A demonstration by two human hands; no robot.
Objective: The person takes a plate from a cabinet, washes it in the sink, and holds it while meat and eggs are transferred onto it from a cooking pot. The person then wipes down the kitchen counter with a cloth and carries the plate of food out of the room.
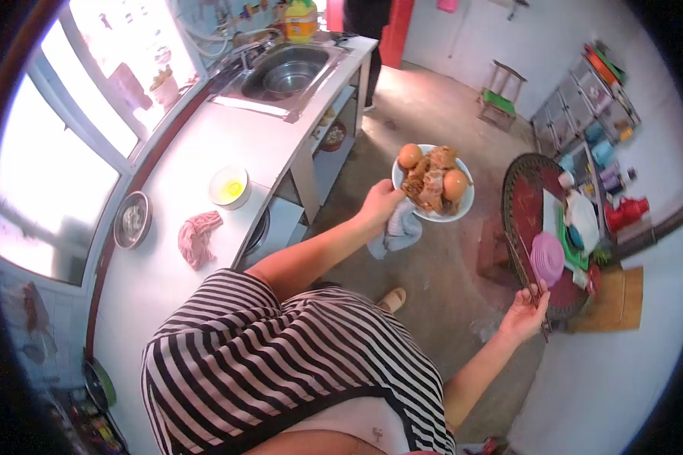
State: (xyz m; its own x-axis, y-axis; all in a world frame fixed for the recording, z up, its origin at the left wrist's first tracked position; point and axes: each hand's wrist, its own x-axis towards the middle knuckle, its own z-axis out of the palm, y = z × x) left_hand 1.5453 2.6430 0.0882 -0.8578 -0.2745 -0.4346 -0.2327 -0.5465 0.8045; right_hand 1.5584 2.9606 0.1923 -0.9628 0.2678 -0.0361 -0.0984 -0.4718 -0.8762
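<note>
My left hand (pixel 381 203) grips the side of a white bowl (pixel 446 218), with a grey-blue cloth (pixel 400 230) bunched at the grip and hanging below. Brown chunks of cooked meat (pixel 433 186) fill the bowl, along with a whole browned egg (pixel 410 155) at the far left and another egg (pixel 454 183) on the right. Out to the right, my right hand (pixel 522 317) is closed around a pair of chopsticks (pixel 543 322) that point up and away. The bowl hangs in the air above the floor, apart from the chopsticks.
A white counter (pixel 167 303) on the left carries a small bowl with yellow liquid (pixel 230 187), a metal bowl (pixel 133 220), a pink cloth (pixel 198 239) and a sink (pixel 315 57). On the right stands a round red table (pixel 520 186) with pink dishes (pixel 547 258). A person (pixel 366 23) stands behind.
</note>
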